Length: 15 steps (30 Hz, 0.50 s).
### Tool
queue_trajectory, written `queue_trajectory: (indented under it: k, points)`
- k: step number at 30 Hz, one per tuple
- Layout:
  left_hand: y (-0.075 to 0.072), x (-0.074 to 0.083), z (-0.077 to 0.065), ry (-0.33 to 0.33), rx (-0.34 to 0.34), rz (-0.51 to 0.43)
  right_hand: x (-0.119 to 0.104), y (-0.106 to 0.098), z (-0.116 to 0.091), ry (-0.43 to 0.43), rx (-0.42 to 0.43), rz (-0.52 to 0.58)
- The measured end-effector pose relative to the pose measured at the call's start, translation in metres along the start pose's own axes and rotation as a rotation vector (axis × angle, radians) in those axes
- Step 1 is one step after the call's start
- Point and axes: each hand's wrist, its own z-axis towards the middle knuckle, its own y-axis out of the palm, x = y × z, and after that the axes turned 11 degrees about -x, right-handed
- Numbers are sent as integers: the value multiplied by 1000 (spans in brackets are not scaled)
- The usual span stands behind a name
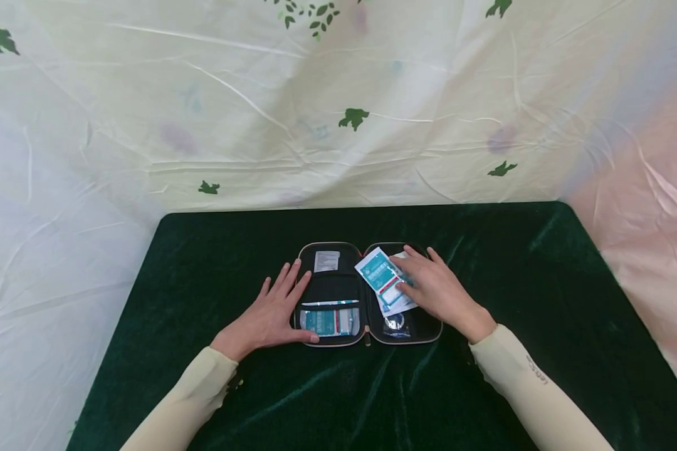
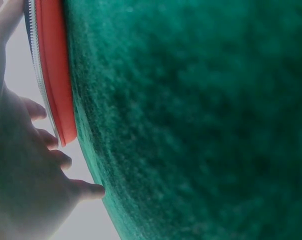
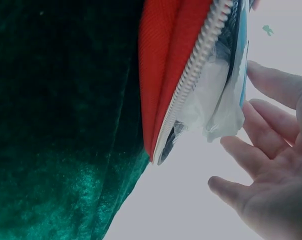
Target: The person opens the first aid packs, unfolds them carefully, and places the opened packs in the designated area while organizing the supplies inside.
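Note:
A zip case (image 1: 331,288), black inside and red outside, lies unfolded on the table. My left hand (image 1: 267,316) rests along its left half, fingers spread and thumb at the front edge. Over the right half, straight fingers of my right hand (image 1: 442,291) touch a blue-and-white packet (image 1: 379,272), which lies tilted over a white packet partly hidden by the hand. From the right wrist view, fingertips of the right hand (image 3: 276,145) meet the packet's edge. Another blue-and-white packet (image 1: 321,322) sits in the left half's pocket.
A small clear bag (image 1: 395,324) lies low in the case's right half. A white printed label (image 1: 326,260) shows at the top of the left half. Dark green velvet covers the table (image 1: 231,263). Behind hangs a pale curtain (image 1: 259,113) with green leaf shapes.

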Motion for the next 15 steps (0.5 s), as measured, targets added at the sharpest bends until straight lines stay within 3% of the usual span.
queue_trajectory:
  k: [15]
  points:
    - [2,0,1,-9,8,2,-7,1,1,-100,177,114]
